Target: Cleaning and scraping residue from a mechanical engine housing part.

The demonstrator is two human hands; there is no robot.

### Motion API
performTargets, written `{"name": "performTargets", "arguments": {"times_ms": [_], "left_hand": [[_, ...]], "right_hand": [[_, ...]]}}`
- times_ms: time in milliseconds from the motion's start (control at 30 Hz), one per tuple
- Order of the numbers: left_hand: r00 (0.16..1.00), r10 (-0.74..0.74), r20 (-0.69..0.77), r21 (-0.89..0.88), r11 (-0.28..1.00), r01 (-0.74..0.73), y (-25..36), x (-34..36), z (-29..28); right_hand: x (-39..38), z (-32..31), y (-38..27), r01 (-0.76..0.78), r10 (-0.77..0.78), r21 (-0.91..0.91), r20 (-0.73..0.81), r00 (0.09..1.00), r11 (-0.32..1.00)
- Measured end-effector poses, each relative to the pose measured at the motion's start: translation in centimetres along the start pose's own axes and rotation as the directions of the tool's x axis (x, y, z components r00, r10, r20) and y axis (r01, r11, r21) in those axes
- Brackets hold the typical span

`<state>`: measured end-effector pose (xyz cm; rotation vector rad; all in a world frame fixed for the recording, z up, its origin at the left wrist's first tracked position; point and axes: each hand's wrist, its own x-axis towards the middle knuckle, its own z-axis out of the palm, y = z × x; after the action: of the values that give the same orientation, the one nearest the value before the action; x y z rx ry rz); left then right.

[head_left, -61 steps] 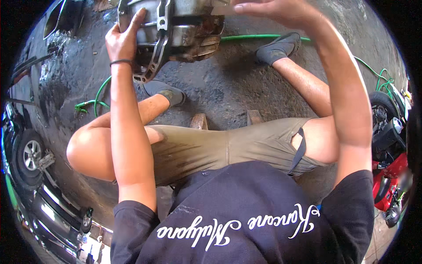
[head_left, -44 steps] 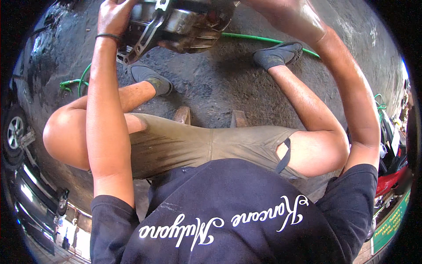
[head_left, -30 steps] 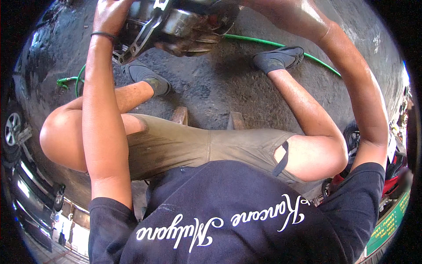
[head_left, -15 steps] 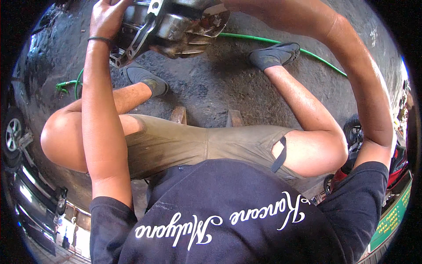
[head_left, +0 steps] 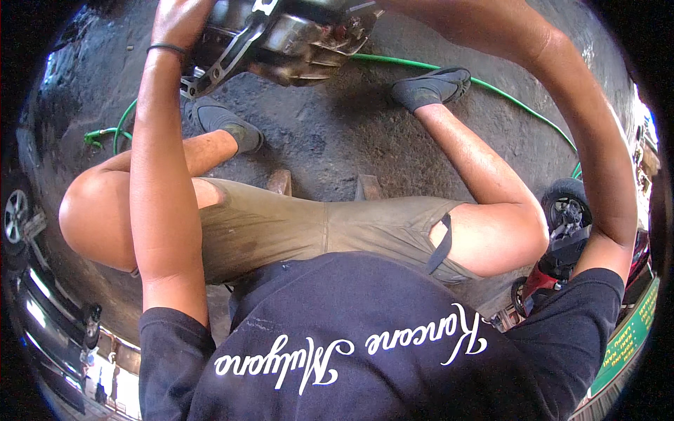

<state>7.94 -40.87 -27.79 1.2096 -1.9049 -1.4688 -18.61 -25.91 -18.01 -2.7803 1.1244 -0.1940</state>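
A dark, oily metal machine part [head_left: 298, 45], which looks like an engine or gearbox casing, fills the top middle of the view and is cut off by the upper edge. A bright metal flange with bolt holes [head_left: 232, 56] runs slantwise along its left side. My left hand [head_left: 184, 19], with a dark band at the wrist, is against the left side of the casing; its fingers are out of sight. From the right, my right forearm [head_left: 484, 21] reaches toward the casing's far right side. The right hand itself is hidden or beyond the frame.
A green hose [head_left: 519, 102] crosses the dark, rough floor [head_left: 316, 140] behind the casing. My feet in grey shoes [head_left: 432, 88] rest on either side. A motorcycle [head_left: 562, 217] stands at the right, a dark car [head_left: 53, 316] at the left. Beneath me is a low wooden seat [head_left: 366, 187].
The casing and my left hand have shifted slightly up in the view, and the casing a little to the right. More of the motorcycle shows at the right.
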Motion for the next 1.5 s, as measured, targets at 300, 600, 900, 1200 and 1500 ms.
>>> {"name": "performTargets", "arguments": {"times_ms": [300,600,900,1200,1500], "left_hand": [[1.000,0.016,-0.013,-0.026,1.000,-0.016,0.7,-0.7,0.1],[0.999,0.035,0.003,-0.034,0.999,-0.035,2.0,-1.7,0.9],[1.000,-0.016,0.025,0.010,1.000,0.016,2.6,-1.4,1.6],[0.993,0.112,0.047,0.256,0.959,-0.120,4.6,-1.2,3.5],[0.997,0.079,0.017,0.194,0.978,-0.081,2.8,-0.8,3.4]], "right_hand": [[0.4,1.0,-0.6,-0.024,0.036,0.155,-0.076,0.996,0.988],[1.7,-0.9,-1.7,-0.010,0.014,-0.023,0.174,0.985,1.000],[2.7,-3.3,-4.0,0.010,0.042,-0.155,0.327,0.944,0.988],[6.0,-3.5,-6.9,0.222,-0.098,-0.116,0.640,0.762,0.968],[-0.8,0.7,-2.9,0.243,-0.240,-0.058,0.052,0.969,0.968]]}}
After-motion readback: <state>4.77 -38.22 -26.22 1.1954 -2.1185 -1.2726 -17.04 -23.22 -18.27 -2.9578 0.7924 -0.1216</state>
